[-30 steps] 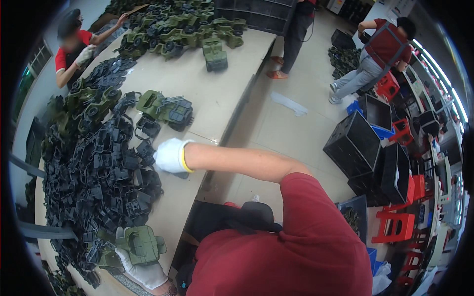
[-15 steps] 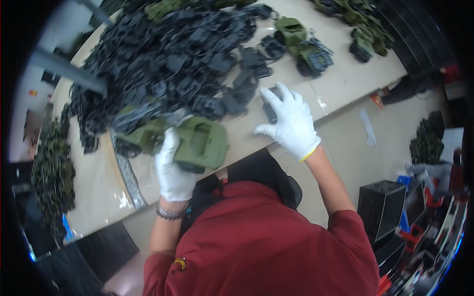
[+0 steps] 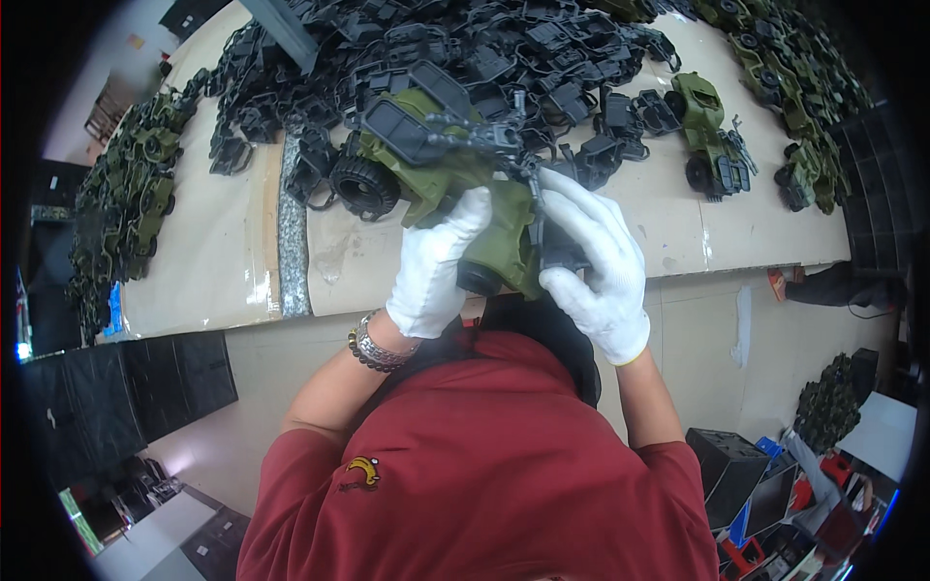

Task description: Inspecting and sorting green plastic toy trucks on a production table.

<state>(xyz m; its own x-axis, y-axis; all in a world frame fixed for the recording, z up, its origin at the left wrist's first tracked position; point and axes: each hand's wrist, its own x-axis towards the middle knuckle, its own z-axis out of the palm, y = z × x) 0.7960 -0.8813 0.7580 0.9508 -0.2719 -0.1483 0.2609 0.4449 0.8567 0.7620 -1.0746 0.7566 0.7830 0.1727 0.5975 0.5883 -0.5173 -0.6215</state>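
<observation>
My left hand (image 3: 433, 268), in a white glove, grips a green toy military truck (image 3: 508, 238) just above the table's near edge. The truck is tilted, with a black wheel (image 3: 364, 187) showing at its far left. Dark grey gun-like parts and a dark tray-like piece (image 3: 399, 133) sit over its far end. Close against the truck's right side, my gloved right hand (image 3: 603, 276) has its fingers and thumb curled round a dark grey plastic piece (image 3: 562, 249). Most of that piece is hidden by the fingers.
A large heap of dark grey plastic parts (image 3: 465, 44) covers the far table (image 3: 218, 252). Another green toy truck (image 3: 705, 121) stands to the right. Green toys are piled at the far right (image 3: 799, 107) and left (image 3: 131, 198). A metal post (image 3: 281, 34) rises far left.
The truck has moved right and been turned and tilted up in my left hand. My right hand has closed round the dark grey piece and brought it beside the truck.
</observation>
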